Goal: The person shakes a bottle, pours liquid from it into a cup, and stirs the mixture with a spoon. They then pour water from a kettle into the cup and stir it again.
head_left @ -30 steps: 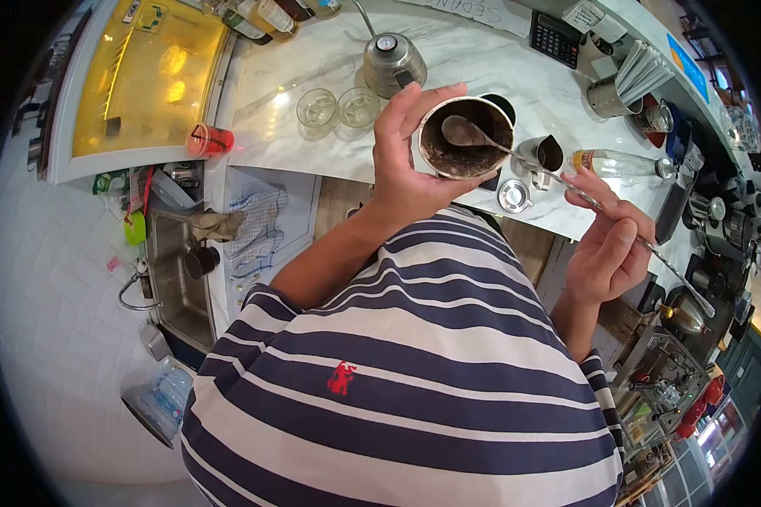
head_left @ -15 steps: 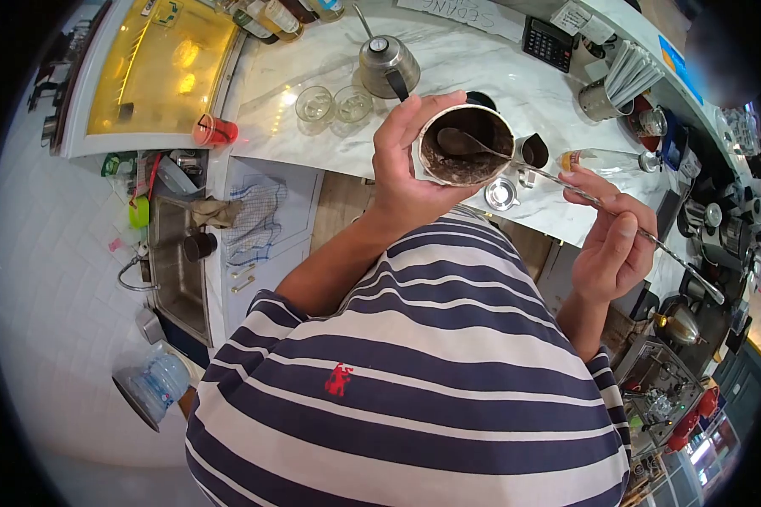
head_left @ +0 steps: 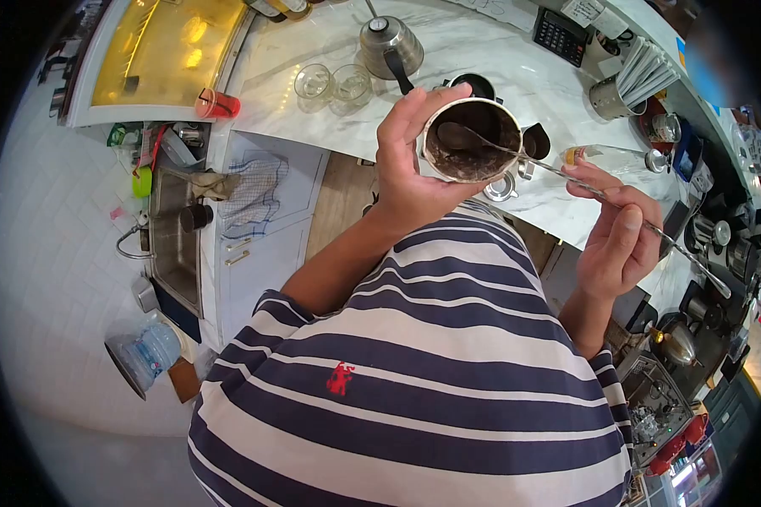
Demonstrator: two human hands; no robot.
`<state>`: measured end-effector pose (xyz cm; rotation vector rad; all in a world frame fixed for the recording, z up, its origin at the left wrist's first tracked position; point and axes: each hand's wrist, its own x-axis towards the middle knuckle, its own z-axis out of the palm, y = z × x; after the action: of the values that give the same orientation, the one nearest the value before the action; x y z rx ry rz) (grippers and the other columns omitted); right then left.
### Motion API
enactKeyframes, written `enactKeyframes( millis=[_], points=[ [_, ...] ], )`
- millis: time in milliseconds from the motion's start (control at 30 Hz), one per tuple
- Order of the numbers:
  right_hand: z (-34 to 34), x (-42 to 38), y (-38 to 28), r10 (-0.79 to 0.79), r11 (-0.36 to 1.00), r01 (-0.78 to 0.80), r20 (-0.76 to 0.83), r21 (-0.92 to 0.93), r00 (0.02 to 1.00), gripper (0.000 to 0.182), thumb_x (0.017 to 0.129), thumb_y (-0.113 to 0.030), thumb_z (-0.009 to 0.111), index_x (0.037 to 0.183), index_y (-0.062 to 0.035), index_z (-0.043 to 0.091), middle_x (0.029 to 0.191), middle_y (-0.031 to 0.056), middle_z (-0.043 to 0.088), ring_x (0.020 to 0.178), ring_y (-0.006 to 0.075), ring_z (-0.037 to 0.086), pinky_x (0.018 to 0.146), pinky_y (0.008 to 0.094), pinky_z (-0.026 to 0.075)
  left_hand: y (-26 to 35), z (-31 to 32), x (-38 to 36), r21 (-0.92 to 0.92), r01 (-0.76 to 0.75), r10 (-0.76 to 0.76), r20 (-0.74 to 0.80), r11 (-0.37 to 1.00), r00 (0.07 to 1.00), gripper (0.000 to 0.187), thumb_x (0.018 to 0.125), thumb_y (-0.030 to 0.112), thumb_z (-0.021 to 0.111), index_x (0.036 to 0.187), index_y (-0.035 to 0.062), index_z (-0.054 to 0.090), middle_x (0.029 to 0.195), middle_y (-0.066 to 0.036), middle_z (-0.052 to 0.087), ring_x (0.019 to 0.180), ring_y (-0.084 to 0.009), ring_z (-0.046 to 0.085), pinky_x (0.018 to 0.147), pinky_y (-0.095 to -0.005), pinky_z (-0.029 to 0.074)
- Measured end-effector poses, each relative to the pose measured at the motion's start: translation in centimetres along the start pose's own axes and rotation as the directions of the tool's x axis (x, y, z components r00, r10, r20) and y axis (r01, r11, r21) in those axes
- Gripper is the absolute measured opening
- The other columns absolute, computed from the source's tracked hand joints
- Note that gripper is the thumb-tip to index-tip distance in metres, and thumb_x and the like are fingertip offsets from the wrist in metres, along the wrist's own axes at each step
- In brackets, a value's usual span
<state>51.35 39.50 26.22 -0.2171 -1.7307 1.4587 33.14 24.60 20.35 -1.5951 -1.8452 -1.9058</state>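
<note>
My left hand (head_left: 410,160) is wrapped round a pale-rimmed cup (head_left: 457,173), tilted so that its opening faces me. Dark brown residue coats the inside of the cup. Between the fingers and thumb of my right hand (head_left: 619,232) is a long bar spoon (head_left: 558,169) with a twisted metal stem. Its bowl lies inside the cup, and the other end sticks out past my right hand. Beyond the cup on the marble counter are a dark round vessel (head_left: 479,84), a small metal pitcher (head_left: 534,145) and a small round metal piece (head_left: 500,188).
A gooseneck kettle (head_left: 391,49) and two clear glasses (head_left: 351,83) stand on the marble counter (head_left: 271,59). To the right are a clear bottle (head_left: 613,157), a tin of straws (head_left: 609,97) and a calculator (head_left: 560,35). At left are a red cup (head_left: 217,104) and a sink (head_left: 171,253).
My view has shifted slightly, so the counter items sit a little differently in it. Both hands keep their grip on the cup and bar spoon, whose bowl stays inside the cup.
</note>
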Motion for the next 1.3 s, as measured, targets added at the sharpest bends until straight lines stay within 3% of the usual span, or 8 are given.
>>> enactKeyframes(
  millis=[300, 400, 867, 1000, 1133, 1300],
  points=[
    [-1.5, 0.4, 0.8, -0.021, 0.999, 0.022, 0.016, -0.039, 1.000, 0.029, 0.113, -0.018, 0.039, 0.109, 0.0056, 0.056, 0.101, 0.0327, 0.073, 0.094, 0.0367, 0.076, 0.101, 0.0504, 0.054, -0.5, 1.3, 0.1, -0.029, -0.003, 0.003, 0.000, 1.000, 1.000, 0.130, 0.069, 0.002, 0.097, 0.160, 0.0100, 0.005, 0.147, -0.029, 0.048, 0.128, -0.0332, 0.062, 0.104, -0.0423, 0.059],
    [-1.5, 0.3, 1.1, 0.034, 0.999, -0.034, -0.018, -0.021, 0.999, 0.029, 0.112, -0.018, 0.040, 0.110, 0.0052, 0.057, 0.100, 0.0313, 0.074, 0.094, 0.0364, 0.076, 0.101, 0.0506, 0.054, -0.6, 1.8, 0.1, -0.017, -0.004, 0.004, -0.005, 1.000, 1.000, 0.130, 0.069, 0.002, 0.097, 0.160, 0.0099, 0.005, 0.147, -0.030, 0.048, 0.128, -0.0331, 0.062, 0.104, -0.0420, 0.059],
    [-2.0, 3.3, 3.8, 0.155, 0.974, -0.150, -0.020, 0.168, 0.988, 0.028, 0.113, -0.017, 0.041, 0.112, 0.0062, 0.056, 0.100, 0.0269, 0.071, 0.094, 0.0402, 0.075, 0.096, 0.0488, 0.058, -2.1, 2.2, 1.2, 0.086, 0.044, -0.043, -0.016, 0.995, 0.999, 0.126, 0.069, 0.002, 0.097, 0.159, 0.0087, 0.010, 0.149, -0.031, 0.048, 0.129, -0.0328, 0.062, 0.106, -0.0410, 0.057],
    [-2.5, 4.0, 4.9, 0.255, 0.947, -0.248, -0.008, 0.204, 0.967, 0.029, 0.115, -0.020, 0.039, 0.114, 0.0036, 0.054, 0.097, 0.0288, 0.074, 0.100, 0.0423, 0.075, 0.098, 0.0461, 0.057, -2.8, 2.2, 1.3, 0.093, 0.080, -0.080, -0.014, 0.992, 0.997, 0.121, 0.069, 0.002, 0.097, 0.158, 0.0064, 0.016, 0.147, -0.029, 0.051, 0.129, -0.0331, 0.062, 0.107, -0.0415, 0.055],
    [-2.6, 4.1, 5.8, 0.407, 0.872, -0.367, -0.062, 0.325, 0.911, 0.029, 0.115, -0.021, 0.041, 0.111, 0.0042, 0.056, 0.096, 0.0267, 0.074, 0.094, 0.0371, 0.076, 0.095, 0.0427, 0.059, -3.3, 2.1, 1.2, 0.129, 0.118, -0.119, 0.000, 0.985, 0.993, 0.119, 0.068, 0.002, 0.097, 0.158, 0.0056, 0.019, 0.143, -0.027, 0.057, 0.129, -0.0326, 0.062, 0.109, -0.0432, 0.052],
    [-3.0, 3.7, 7.0, 0.485, 0.812, -0.422, -0.064, 0.404, 0.872, 0.029, 0.115, -0.022, 0.040, 0.110, 0.0023, 0.056, 0.093, 0.0263, 0.075, 0.095, 0.0376, 0.076, 0.095, 0.0427, 0.058, -4.0, 1.9, 0.5, 0.133, 0.181, -0.186, 0.025, 0.974, 0.982, 0.118, 0.068, 0.002, 0.097, 0.157, 0.0050, 0.020, 0.142, -0.026, 0.059, 0.129, -0.0320, 0.063, 0.110, -0.0428, 0.050]
  ],
)
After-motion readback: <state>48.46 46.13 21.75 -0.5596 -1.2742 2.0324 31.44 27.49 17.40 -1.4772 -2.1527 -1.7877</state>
